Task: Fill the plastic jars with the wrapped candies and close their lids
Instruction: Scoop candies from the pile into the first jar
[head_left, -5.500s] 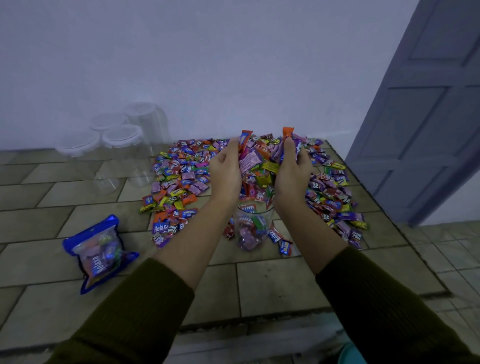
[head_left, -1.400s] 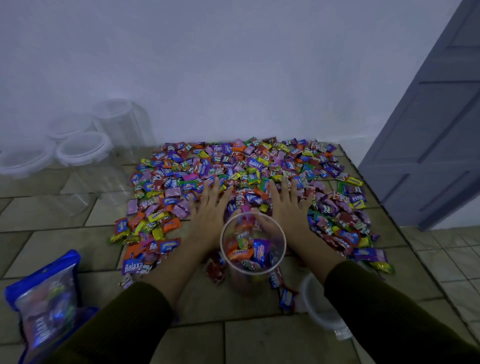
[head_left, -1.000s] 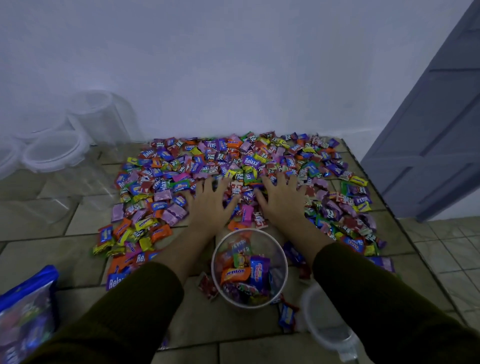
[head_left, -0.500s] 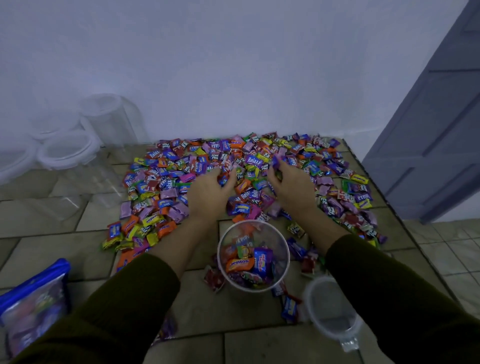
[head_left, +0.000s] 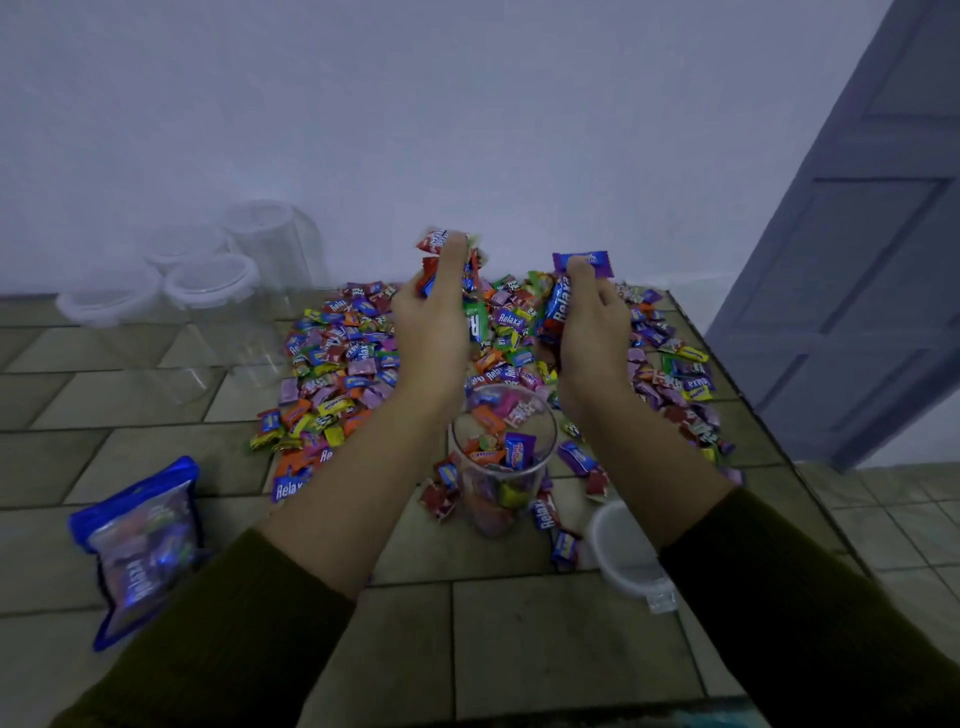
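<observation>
A clear plastic jar (head_left: 501, 457) stands open on the tiled surface, partly filled with wrapped candies. Behind it spreads a wide pile of colourful wrapped candies (head_left: 343, 364). My left hand (head_left: 434, 322) and my right hand (head_left: 589, 332) are raised above the jar's far side, palms facing each other. Each holds a bunch of candies, with wrappers sticking out above the fingers. The jar's white lid (head_left: 621, 551) lies upturned to the jar's right, partly under my right forearm.
Several empty clear jars with white lids (head_left: 210, 275) stand at the back left by the wall. A blue candy bag (head_left: 137, 545) lies at the front left. The tiled surface ends at an edge on the right, near a grey door (head_left: 862, 260).
My hands lay flat on the pile, then closed in and scooped candies. Now they are lifted off the pile with candies held in each.
</observation>
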